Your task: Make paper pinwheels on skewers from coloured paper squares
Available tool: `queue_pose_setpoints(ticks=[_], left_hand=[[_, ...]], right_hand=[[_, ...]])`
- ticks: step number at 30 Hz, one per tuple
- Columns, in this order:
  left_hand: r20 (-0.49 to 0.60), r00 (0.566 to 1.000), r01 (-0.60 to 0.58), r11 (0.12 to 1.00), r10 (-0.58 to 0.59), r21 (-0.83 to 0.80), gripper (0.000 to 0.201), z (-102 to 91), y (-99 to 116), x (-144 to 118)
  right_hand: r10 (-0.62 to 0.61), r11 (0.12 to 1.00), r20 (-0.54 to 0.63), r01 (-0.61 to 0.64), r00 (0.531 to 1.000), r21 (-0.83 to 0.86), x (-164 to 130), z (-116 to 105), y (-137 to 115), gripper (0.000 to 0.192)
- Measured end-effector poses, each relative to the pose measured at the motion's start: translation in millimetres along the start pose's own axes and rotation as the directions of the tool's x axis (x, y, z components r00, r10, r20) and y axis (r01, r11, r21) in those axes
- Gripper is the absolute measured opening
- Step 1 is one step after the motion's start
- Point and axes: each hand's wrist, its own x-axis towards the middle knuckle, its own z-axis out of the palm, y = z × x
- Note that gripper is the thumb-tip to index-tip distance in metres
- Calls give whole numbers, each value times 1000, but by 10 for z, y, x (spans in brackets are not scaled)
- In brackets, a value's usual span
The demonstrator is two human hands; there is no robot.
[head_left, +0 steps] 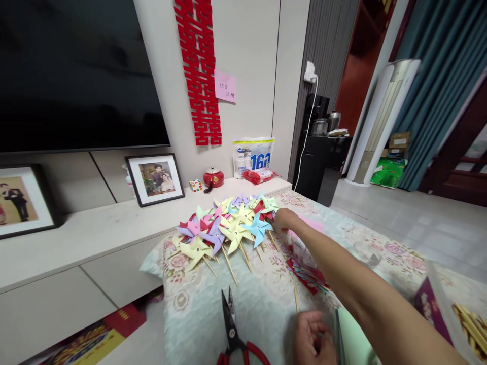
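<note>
My right hand [286, 220] reaches across to the right edge of a pile of paper pinwheels [236, 230] on thin wooden sticks. Its fingers are mostly hidden behind the back of the hand, beside the red and pale green pinwheels. Near the bottom edge is my left hand [314, 338], its fingers curled in. A thin wooden stick [296, 296] runs up from it; whether the fingers grip it I cannot tell. Pliers [231, 329] with red handles lie left of that hand, jaws slightly apart. Under my right arm are red and coloured paper strips [306, 276].
A floral cloth [198, 309] covers the table. At the lower right stands a clear box [443, 304] with sticks in it. Pale green sheets [352, 337] lie beside my left hand. Behind, a cabinet top [106, 223] holds a framed photo [158, 180] and a red pot [213, 177].
</note>
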Motion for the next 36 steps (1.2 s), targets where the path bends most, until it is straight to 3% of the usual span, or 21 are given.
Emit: queue_pose_setpoints(ticks=[3,10,15,18,19,26,31,36], left_hand=[[-14,996,-93,996,93,-6,24,13,-75,9],[-40,992,-124,992,123,-16,22,38,-110,5],[4,994,-105,994,105,4,26,-14,29,-59],[89,995,-46,998,42,44,32,-41,159,-103],[70,996,-52,998,49,47,32,-42,198,-117],[68,994,-86,994,81,71,33,9,324,-187],[91,993,-86,991,77,98,35,15,391,-233],[104,992,-89,990,77,114,36,-3,447,-278]], right_hand=[[-31,1000,30,31,999,2,-78,9,-4,33],[-75,996,-30,73,997,-49,-314,-121,14,33],[-102,992,-191,85,976,-94,-649,-380,199,32],[-119,988,-235,91,965,-125,-980,-457,383,29],[-123,987,-238,93,963,-133,-1108,-455,441,28],[-141,975,-214,98,967,-198,-1854,-100,623,32],[-123,959,-222,58,967,-279,-2013,191,730,26],[-105,955,-248,28,963,-295,-2138,334,916,26]])
